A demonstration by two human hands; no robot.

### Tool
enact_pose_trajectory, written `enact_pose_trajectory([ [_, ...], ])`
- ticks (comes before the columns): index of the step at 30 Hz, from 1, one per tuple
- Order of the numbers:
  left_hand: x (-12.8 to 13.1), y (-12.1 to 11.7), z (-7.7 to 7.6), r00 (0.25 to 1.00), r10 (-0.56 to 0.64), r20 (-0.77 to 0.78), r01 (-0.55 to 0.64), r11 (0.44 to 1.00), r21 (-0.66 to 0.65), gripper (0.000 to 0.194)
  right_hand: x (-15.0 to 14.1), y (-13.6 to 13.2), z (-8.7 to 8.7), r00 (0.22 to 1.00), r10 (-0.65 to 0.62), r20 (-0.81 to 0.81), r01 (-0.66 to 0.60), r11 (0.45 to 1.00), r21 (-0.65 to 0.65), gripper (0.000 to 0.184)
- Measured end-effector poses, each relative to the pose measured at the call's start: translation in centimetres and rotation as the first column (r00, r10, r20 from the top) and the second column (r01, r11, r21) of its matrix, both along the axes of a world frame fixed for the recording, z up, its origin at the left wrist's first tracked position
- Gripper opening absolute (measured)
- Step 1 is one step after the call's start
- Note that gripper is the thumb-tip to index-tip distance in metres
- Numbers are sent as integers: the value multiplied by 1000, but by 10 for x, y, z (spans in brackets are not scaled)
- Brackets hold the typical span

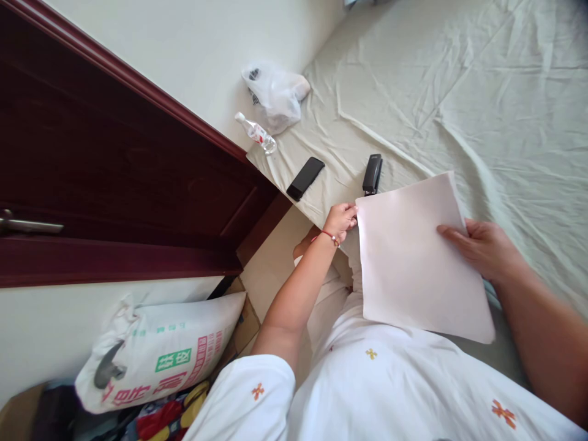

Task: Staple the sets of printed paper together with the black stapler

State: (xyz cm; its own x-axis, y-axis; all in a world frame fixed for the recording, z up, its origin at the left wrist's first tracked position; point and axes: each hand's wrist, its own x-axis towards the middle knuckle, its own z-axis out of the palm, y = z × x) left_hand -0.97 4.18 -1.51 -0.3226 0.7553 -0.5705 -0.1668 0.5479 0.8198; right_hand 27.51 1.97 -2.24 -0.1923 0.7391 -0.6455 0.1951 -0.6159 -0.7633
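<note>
Blank white paper (413, 263), perhaps several sheets together, is held up over my lap and the bed's edge. My left hand (342, 219), with a red beaded bracelet at the wrist, pinches its upper left corner. On the right edge, my right hand (482, 245) grips with the thumb on top and the fingers hidden beneath. Just beyond the paper's top edge lies a black stapler (372, 174), its near end close to the paper. A black phone (305, 178) rests on the sheet to the left of it.
A wrinkled pale green sheet (390, 92) covers the bed. Near the wall are a clear plastic bottle (258, 133) and a white plastic bag (278, 95). At the left stands a dark red door (114, 153) with a metal handle. A printed white sack (169, 349) sits below.
</note>
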Motion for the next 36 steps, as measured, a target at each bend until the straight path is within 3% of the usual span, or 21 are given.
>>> enact_pose_trajectory([
  [4,11,14,1,991,6,-132,-15,998,-61,21,-4,0,3,999,-35,-17,35,999,-5,12],
  [12,23,30,6,980,4,-199,-20,997,-78,37,-5,0,5,998,-66,7,66,998,9,12],
  [22,22,35,-6,962,-29,-272,9,997,-75,35,-5,1,8,998,-55,9,55,998,-16,12],
  [36,18,40,-8,959,10,-284,-24,999,-46,32,-7,0,10,993,-110,-34,110,994,-1,11],
])
